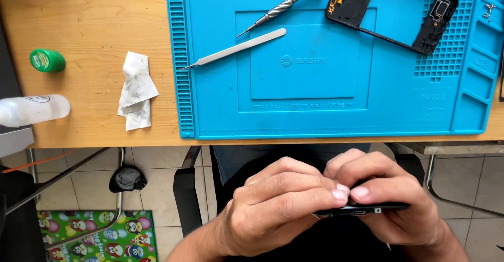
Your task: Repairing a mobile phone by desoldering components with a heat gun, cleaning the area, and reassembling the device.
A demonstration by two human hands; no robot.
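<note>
Head view: both hands (336,201) pinch a black phone (367,208) edge-on, long axis left-right

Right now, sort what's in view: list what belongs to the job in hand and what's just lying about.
In hand:
- black phone, pinched edge-on by left hand and right hand
- black phone frame on blue mat
- screwdriver
- tweezers
- small screws

Lying about:
- crumpled tissue
- green round container
- clear bottle
- colourful floor mat

Mat (325,110) on table (94,26); screwdriver (278,7), tweezers (236,48), frame (391,10) on mat. Left of mat: tissue (136,90), jar (47,60), bottle (32,110). Phone (362,208) between both hands, below table edge.
</note>
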